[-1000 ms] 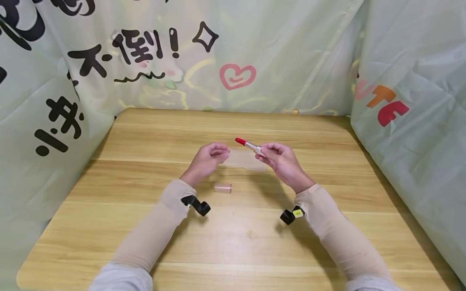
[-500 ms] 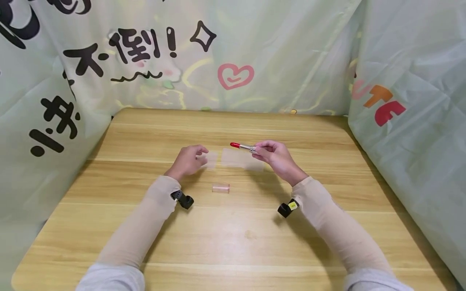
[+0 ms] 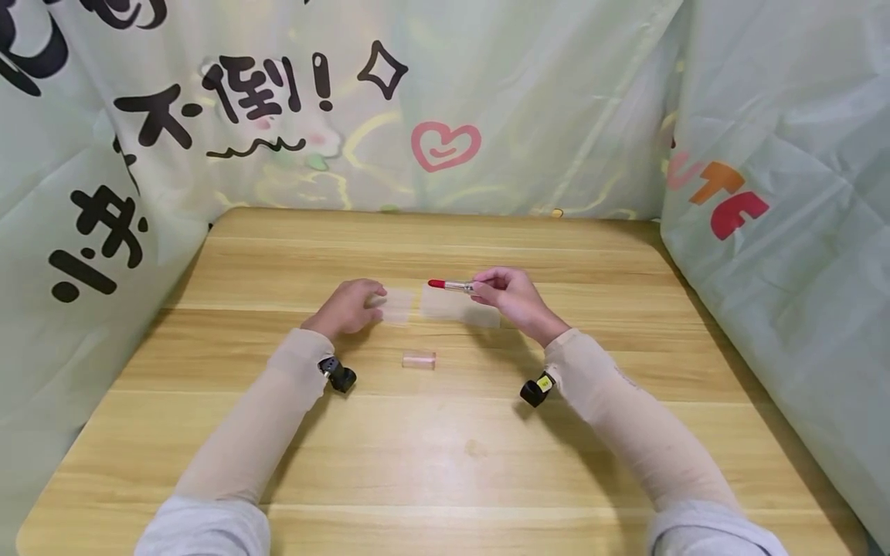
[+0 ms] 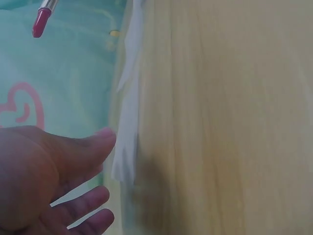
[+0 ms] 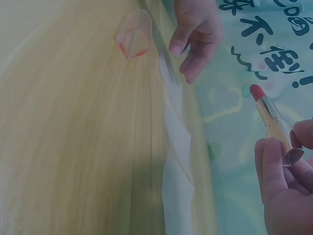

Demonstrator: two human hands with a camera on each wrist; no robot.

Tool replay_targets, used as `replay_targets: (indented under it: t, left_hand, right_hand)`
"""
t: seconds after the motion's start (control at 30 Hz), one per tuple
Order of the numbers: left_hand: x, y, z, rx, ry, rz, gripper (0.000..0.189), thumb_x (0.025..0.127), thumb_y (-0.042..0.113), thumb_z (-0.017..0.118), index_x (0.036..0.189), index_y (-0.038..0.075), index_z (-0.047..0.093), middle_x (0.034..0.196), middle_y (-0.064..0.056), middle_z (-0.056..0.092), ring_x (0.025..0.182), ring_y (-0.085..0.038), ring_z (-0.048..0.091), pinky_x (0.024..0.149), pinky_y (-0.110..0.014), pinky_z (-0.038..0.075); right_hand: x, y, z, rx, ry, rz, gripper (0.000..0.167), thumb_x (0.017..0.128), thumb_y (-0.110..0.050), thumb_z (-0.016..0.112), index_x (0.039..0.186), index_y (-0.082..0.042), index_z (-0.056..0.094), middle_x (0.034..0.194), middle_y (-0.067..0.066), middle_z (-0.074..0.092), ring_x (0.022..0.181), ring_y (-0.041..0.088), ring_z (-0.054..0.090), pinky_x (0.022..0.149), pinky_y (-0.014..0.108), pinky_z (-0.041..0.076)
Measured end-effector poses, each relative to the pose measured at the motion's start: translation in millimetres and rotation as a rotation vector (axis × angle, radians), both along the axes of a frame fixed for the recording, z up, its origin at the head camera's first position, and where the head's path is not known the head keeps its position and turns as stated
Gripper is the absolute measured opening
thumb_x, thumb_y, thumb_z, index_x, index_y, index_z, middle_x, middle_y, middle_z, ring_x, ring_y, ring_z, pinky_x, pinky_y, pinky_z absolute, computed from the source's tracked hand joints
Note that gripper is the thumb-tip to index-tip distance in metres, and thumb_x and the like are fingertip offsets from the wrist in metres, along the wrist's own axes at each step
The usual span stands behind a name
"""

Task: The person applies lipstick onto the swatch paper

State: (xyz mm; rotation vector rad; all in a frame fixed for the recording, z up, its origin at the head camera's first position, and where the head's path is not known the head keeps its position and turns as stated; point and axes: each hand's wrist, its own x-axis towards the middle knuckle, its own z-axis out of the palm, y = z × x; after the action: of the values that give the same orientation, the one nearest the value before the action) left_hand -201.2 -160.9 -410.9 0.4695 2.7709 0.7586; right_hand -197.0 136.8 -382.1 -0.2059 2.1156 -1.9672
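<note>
pinching red lipstick (image 3: 450,286) in right hand (image 3: 513,300), left hand (image 3: 348,307) (loosely spread) near pale sheet (image 3: 398,306)

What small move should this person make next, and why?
Probably lowering the left hand to steady the thin pale sheet nearest it: that hand holds nothing and is close by, while the right hand holds the lipstick raised and uncapped, the transparent cap lying on the table.
</note>
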Motion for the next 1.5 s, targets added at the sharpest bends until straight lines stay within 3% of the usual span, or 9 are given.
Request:
replay_targets:
  t: [0.53,0.9,1.13,1.3,1.5]
  left_hand:
    - [-2.7,-1.2,-8.1,-0.082,-0.021,-0.026,0.041,0.091,0.014,0.069,0.127,-0.003,0.059,0.139,-0.021,0.05,0.133,-0.038,0.039,0.113,-0.048,0.026]
    - [-3.9,-0.6,-9.5,-0.091,-0.027,-0.015,0.038,0.092,0.014,0.067,0.125,-0.002,0.061,0.138,-0.022,0.05,0.133,-0.038,0.039,0.114,-0.048,0.026]
    - [-4.5,0.9,-12.6,-0.085,-0.027,0.017,0.037,0.091,0.017,0.069,0.123,-0.001,0.061,0.138,-0.021,0.051,0.133,-0.038,0.039,0.112,-0.048,0.028]
    - [-5.6,1.8,-12.7,-0.079,-0.013,0.026,0.038,0.091,0.018,0.07,0.122,-0.002,0.06,0.138,-0.023,0.05,0.132,-0.039,0.039,0.112,-0.049,0.028]
    - [-6.4,2.4,-13.1,-0.084,-0.003,0.034,0.041,0.09,0.019,0.07,0.124,-0.003,0.059,0.139,-0.023,0.049,0.132,-0.039,0.039,0.112,-0.049,0.027]
  right_hand:
    - [-9.1,-10,-10.3,0.107,0.049,0.031,0.016,0.092,0.004,0.061,0.107,0.011,0.061,0.094,0.015,0.062,0.083,0.018,0.061,0.084,0.031,0.055]
    - [-16.2,-20,-15.5,0.192,0.06,0.051,0.015,0.092,-0.001,0.062,0.105,0.007,0.063,0.093,0.014,0.062,0.082,0.02,0.06,0.089,0.042,0.054]
    - [-21.1,-27,-20.8,0.224,0.06,0.045,0.013,0.092,-0.002,0.064,0.103,0.004,0.064,0.094,0.013,0.062,0.085,0.02,0.059,0.083,0.032,0.056]
    - [-24.3,-32,-22.8,0.251,0.058,0.047,0.012,0.093,-0.005,0.063,0.102,0.002,0.065,0.095,0.013,0.063,0.084,0.02,0.06,0.083,0.036,0.055]
    - [-27.0,-40,-23.6,0.273,0.074,0.051,0.012,0.093,-0.006,0.064,0.103,0.001,0.067,0.097,0.012,0.065,0.085,0.019,0.061,0.08,0.029,0.055]
